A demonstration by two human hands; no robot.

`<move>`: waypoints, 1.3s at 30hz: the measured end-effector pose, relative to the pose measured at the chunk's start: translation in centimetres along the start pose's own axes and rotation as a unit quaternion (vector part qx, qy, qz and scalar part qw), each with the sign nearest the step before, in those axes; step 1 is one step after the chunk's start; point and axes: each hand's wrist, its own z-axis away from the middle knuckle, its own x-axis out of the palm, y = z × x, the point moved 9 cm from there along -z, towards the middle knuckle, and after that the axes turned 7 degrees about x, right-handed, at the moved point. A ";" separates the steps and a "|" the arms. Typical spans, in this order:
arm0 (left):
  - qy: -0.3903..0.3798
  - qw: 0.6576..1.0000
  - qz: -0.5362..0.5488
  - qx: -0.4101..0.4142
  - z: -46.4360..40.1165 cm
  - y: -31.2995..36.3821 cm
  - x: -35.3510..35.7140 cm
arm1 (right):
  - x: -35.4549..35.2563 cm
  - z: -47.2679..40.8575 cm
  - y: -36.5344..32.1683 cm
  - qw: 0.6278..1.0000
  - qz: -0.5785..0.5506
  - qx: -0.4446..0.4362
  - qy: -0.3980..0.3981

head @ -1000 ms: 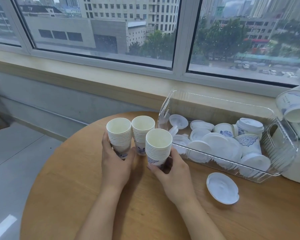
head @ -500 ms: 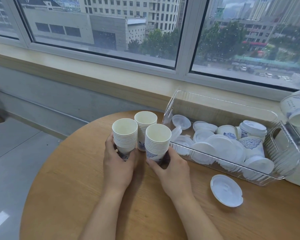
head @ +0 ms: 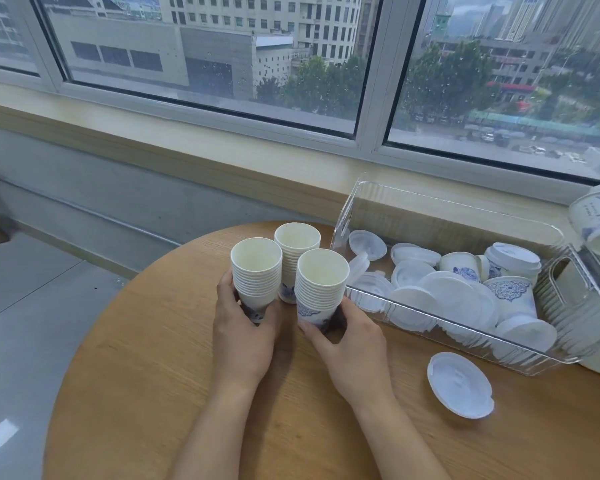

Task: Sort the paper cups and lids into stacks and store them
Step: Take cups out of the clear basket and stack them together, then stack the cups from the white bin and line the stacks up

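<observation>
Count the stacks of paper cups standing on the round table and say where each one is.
3. The left stack is held by the left hand, the right stack by the right hand, and the middle stack stands free behind them. None seem hidden.

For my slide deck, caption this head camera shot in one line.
Left hand and right hand each grip a stack of paper cups beside a clear bin of loose lids.

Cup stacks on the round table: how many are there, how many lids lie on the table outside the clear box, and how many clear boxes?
Stacks of white paper cups: 3
White plastic lids loose on the wooden table: 1
Clear plastic boxes: 1
Total: 5
</observation>
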 end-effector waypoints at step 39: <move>-0.216 0.934 -0.100 0.265 6.7 14.7 21.3 | -19.2 -3.7 7.7 0.961 0.256 0.063 0.078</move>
